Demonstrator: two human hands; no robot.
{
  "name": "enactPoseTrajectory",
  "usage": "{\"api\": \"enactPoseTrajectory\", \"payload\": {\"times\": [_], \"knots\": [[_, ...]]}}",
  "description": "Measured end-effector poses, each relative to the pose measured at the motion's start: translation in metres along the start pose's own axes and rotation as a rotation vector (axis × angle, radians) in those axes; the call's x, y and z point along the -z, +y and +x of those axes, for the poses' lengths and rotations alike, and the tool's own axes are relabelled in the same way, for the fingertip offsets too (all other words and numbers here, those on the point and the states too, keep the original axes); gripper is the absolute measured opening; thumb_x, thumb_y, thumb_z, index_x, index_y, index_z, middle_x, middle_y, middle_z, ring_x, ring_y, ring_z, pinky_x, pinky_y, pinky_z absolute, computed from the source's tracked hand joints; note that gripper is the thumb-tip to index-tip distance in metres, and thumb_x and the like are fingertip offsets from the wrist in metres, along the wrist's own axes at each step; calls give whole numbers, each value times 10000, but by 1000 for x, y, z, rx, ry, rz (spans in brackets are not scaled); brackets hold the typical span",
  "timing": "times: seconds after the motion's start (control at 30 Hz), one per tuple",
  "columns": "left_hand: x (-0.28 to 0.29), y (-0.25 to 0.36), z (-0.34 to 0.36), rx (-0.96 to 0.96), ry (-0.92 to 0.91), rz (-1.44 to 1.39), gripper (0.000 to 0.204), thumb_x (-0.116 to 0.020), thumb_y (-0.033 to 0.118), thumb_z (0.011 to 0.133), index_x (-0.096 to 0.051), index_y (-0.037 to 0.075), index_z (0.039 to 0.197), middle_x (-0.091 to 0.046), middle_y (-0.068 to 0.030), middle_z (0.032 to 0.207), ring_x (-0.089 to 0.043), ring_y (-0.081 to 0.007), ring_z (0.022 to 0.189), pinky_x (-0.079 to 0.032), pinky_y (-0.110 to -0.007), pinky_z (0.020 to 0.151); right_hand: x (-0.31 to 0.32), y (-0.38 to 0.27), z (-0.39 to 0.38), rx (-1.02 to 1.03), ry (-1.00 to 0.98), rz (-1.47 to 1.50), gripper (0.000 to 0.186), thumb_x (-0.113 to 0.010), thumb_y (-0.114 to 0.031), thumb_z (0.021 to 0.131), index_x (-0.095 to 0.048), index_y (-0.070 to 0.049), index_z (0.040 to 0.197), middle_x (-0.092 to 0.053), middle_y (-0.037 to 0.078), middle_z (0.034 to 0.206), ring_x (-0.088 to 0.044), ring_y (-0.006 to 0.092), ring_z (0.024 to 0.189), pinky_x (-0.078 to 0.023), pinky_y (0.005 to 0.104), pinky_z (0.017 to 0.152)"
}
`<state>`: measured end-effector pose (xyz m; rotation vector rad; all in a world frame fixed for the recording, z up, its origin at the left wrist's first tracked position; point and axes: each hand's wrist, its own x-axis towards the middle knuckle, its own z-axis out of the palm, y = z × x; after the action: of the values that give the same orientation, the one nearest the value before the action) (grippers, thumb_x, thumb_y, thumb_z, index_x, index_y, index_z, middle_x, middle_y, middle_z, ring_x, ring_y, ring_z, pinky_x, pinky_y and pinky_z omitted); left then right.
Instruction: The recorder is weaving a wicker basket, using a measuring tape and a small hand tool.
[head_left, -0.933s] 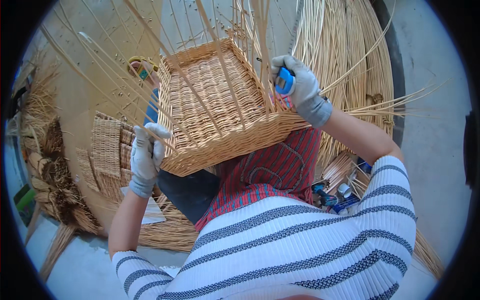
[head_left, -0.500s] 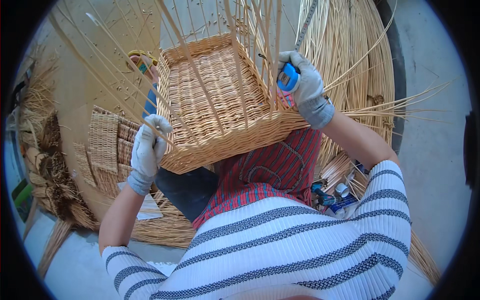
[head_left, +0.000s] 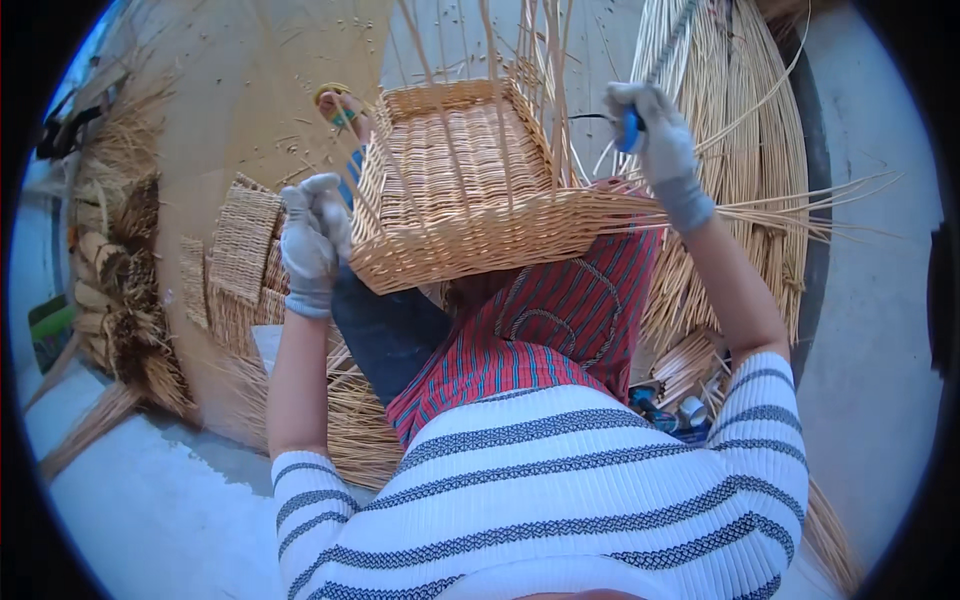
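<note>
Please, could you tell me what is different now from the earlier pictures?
The right hand, with the blue tape measure, has moved rightward, away from the right side of the basket. No new hold or release shows clearly. The tape measure stays in its grip; the left hand stays by the basket's near left corner.

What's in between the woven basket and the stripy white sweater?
In the head view, a red striped apron lies between the wicker basket and the white sweater, with a dark trouser leg on the left.
</note>
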<state>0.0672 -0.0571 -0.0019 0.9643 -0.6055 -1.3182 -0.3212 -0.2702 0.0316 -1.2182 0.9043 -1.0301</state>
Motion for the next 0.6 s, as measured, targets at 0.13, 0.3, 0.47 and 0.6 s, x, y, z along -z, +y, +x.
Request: {"api": "enactPoseTrajectory", "payload": {"times": [0.13, 0.3, 0.47, 0.6], "knots": [[19, -12, -26, -206, -39, 664, 518, -283, 385, 1072, -497, -10, 1330, -616, -152, 1277, -583, -213, 1134, -427, -366, 1024, 49, -37, -13, 24, -255, -405, 261, -520, -228, 1030, -643, -10, 1102, -667, 36, 945, -559, 83, 736, -480, 255, 680], [3, -32, -43, 28, 77, -248, 894, -325, 721, 893, -435, -33, 1362, -611, -242, 1236, -565, -286, 1189, -418, -402, 1077, 48, -64, -34, 75, -612, -952, 222, -569, -182, 991, -683, 3, 1035, -687, 56, 873, -597, 108, 746, -508, 286, 704], [-2, -31, -54, -65, 212, -341, 893, -342, 715, 893, -427, -36, 1368, -571, -257, 1291, -553, -320, 1201, -401, -443, 1095, 12, -66, -35, 107, -712, -1138, 202, -610, -199, 866, -694, -26, 929, -683, 135, 824, -670, 276, 812, -517, 356, 769], [4, -34, -59, -65, 106, -393, 804, -391, 651, 923, -434, -9, 1381, -570, -235, 1300, -559, -292, 1189, -420, -438, 1073, 8, -62, -35, 216, -694, -1245, 226, -609, -241, 859, -713, -48, 916, -681, 169, 863, -651, 342, 843, -507, 403, 791]]}}
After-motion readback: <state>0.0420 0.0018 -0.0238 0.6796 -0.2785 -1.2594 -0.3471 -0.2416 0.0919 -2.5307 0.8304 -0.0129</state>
